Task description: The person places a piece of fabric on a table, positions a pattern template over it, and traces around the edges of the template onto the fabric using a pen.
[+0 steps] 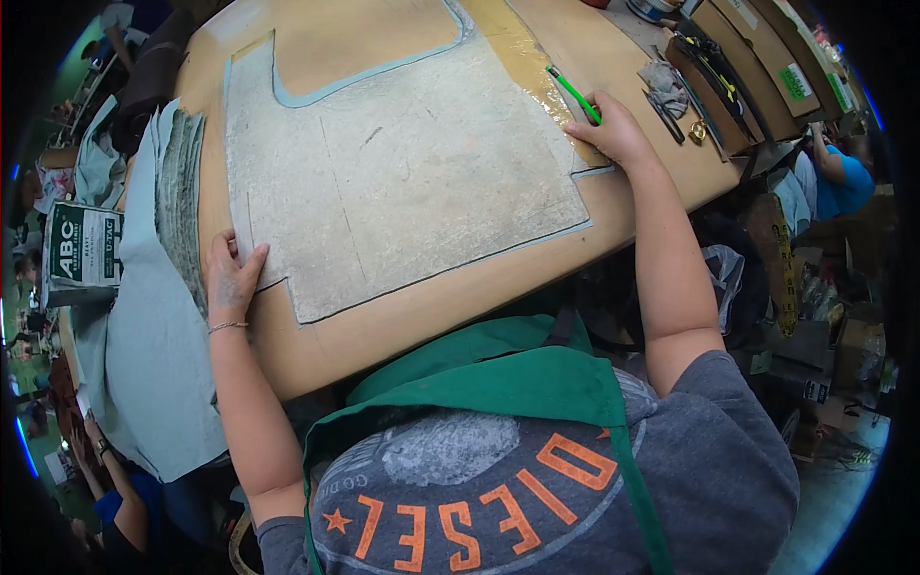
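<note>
A large, worn grey-beige pattern template lies flat on the table, with a U-shaped cut-out at its far side. Pale blue sheet material shows as a thin border along the cut-out and near edge. Brown packing tape covers the template's right margin. My left hand grips the template's lower left corner, its thumb at the notch and fingers at the side edge. In my right hand is a bright green pen or pencil; the thumb and fingers also touch the taped right edge.
Stacked blue-grey sheets hang over the table's left side, beside an ABC rubber cement box. At right are a crumpled cloth, a small brass-coloured object, a tool box and cardboard cartons. Other people work nearby.
</note>
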The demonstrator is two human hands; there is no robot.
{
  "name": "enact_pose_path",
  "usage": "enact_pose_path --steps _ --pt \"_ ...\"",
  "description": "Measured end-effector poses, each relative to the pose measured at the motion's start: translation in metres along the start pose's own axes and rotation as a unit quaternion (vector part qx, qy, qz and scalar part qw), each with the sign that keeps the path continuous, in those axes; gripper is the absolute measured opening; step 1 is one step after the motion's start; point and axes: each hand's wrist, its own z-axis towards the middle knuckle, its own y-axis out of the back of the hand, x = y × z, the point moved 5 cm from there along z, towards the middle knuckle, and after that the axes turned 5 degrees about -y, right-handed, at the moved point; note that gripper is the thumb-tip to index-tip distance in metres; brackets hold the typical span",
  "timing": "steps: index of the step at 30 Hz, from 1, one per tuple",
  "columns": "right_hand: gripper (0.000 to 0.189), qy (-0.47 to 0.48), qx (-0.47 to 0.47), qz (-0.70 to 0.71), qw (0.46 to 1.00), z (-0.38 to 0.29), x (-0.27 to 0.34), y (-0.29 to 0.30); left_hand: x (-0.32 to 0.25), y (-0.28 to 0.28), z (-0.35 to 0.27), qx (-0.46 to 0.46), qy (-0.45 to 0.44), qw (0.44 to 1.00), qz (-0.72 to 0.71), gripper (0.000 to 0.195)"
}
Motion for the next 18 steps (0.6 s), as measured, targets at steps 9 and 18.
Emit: enact_pose_path --steps 9,18 --pt "0.022 -0.043 -0.016 0.544 0.838 -0.049 0.022 -0.008 -0.107 -0.019 -0.032 -0.085 -0.253 0.959 0.097 0.059" --pt "0.014 0.056 0.21 0.536 0.816 -0.145 0.11 -0.083 -0.17 -0.082 -0.04 0.088 -0.241 0.96 0.111 0.063"
